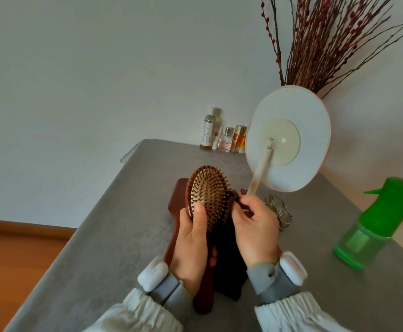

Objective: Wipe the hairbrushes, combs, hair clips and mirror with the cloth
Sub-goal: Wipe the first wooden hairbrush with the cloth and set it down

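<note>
A: Status on the oval wooden paddle hairbrush with wooden pins (209, 196)?

B: Held up over the grey table (114, 224), frame centre. Left hand (192, 245) is wrapped round the neck and handle, thumb pressed on the pin pad at 6 o'clock. Likely to steady it against the wiping force.

A: Orientation?

B: Long axis runs 6 to 12, head at 12, handle toward the person. Pins face the camera.

A: Right hand?

B: Right hand (255, 233) pinches the dark brown cloth (229, 257) against the head's rim at 3 o'clock; the rest hangs down. Looks like wiping the edge.

A: Others?

B: Second reddish wooden brush (175, 200) lies behind at 9. Round white stand mirror (289, 137) at 1, back toward us. Metal wire hair clip (278, 212) at 3.
</note>
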`<state>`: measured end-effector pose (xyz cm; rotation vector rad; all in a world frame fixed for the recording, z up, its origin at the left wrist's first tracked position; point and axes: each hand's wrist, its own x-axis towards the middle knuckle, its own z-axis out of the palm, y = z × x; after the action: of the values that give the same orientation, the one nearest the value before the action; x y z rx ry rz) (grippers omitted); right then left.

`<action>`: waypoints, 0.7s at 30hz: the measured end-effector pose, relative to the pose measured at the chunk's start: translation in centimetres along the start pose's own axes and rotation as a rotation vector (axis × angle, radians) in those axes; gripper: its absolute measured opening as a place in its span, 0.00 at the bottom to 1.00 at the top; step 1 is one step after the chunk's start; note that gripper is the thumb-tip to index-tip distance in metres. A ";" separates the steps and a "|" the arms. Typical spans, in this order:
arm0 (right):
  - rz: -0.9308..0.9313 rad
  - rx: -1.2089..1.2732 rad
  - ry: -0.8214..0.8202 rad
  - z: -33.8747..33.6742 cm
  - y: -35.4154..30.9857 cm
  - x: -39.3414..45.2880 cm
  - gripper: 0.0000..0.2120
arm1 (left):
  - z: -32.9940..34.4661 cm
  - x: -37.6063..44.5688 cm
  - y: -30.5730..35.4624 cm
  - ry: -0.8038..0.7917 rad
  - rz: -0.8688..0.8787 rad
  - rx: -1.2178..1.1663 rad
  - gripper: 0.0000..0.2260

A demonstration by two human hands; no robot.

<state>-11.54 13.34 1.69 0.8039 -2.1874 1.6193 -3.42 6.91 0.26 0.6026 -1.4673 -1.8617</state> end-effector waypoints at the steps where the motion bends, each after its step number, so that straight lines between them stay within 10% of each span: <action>1: 0.012 0.002 -0.037 -0.1 0.1 0.1 0.03 | -0.1 0.0 0.1 -0.008 -0.021 0.007 0.15; 4: 0.063 0.062 -0.205 -0.2 0.1 -0.4 0.09 | -0.5 0.0 0.1 -0.037 -0.075 0.031 0.15; 10: 0.041 0.021 0.001 -0.9 -0.3 1.1 0.05 | 0.1 -1.0 0.2 -0.163 -0.094 -0.024 0.19; 16: 0.063 0.107 -0.280 -1.5 0.1 0.5 0.06 | -1.3 0.1 1.2 -0.194 -0.215 -0.029 0.30; 21: -0.068 -0.098 -0.074 -1.1 -0.1 0.6 0.02 | -0.9 -0.2 0.9 -0.140 -0.099 0.037 0.23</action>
<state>-12.08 14.19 2.49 0.9134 -2.2445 1.4602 -2.47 6.36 0.95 0.5809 -1.5905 -1.9918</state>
